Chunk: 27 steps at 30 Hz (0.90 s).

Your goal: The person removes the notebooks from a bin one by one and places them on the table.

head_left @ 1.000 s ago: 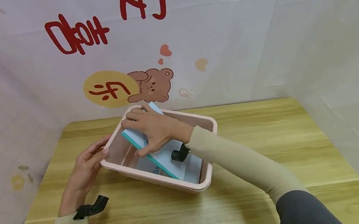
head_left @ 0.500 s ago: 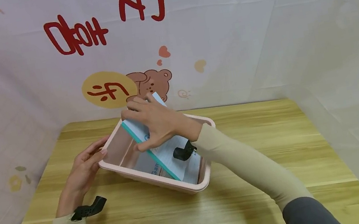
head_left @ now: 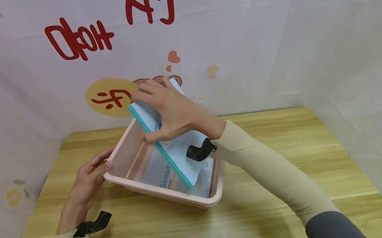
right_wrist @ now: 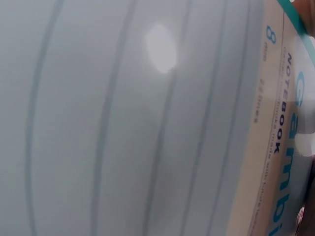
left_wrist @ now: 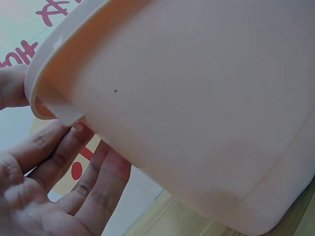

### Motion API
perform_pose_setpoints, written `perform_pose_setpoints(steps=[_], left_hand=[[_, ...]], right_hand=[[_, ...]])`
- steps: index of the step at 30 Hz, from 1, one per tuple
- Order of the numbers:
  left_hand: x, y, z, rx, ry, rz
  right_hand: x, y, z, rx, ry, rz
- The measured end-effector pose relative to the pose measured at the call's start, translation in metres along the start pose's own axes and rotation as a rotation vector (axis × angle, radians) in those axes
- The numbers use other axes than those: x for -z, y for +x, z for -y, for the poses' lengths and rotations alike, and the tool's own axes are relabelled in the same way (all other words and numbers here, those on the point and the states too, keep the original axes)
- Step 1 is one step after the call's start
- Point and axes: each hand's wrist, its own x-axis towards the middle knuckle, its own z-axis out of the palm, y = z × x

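Observation:
My left hand grips the left corner of a pale pink plastic bin, thumb on the rim, fingers against the outside. In the left wrist view the fingers touch the bin's outer wall. My right hand holds a light blue notebook with a teal spine by its upper part. It is tilted, its upper end above the bin's rim and its lower end over the inside. Its lined cover fills the right wrist view. Beneath it a second notebook marked "Gambit" lies on the bin's floor.
The bin stands on a wood-grain table. A white printed sheet with red characters, hearts and a bear hangs behind the table, and pale sheets stand at both sides. A black wrist camera sits on each sleeve.
My right hand has raised the notebook up and slightly right, uncovering more of the one below. My left hand stays at the bin's corner; the view has shifted slightly.

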Motion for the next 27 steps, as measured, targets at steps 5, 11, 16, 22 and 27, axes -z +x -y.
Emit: perform_pose_setpoints(steps=[5,11,16,22,27], left_hand=[[0.001,0.0,0.0,-0.012,-0.018,0.007],[0.002,0.001,-0.001,-0.008,-0.008,0.004],[0.002,0.001,-0.002,-0.014,-0.007,0.012],[0.003,0.0,0.0,-0.014,-0.015,0.019],[0.005,0.001,0.002,-0.018,-0.012,0.021]], right_hand=[[0.02,-0.002,-0.006,-0.048,-0.015,-0.023],[0.034,-0.011,-0.022,-0.084,-0.038,-0.053],[0.041,-0.027,-0.041,-0.158,-0.066,-0.059],[0.048,-0.049,-0.07,-0.276,-0.064,-0.024],[0.051,-0.07,-0.095,-0.366,-0.071,-0.022]])
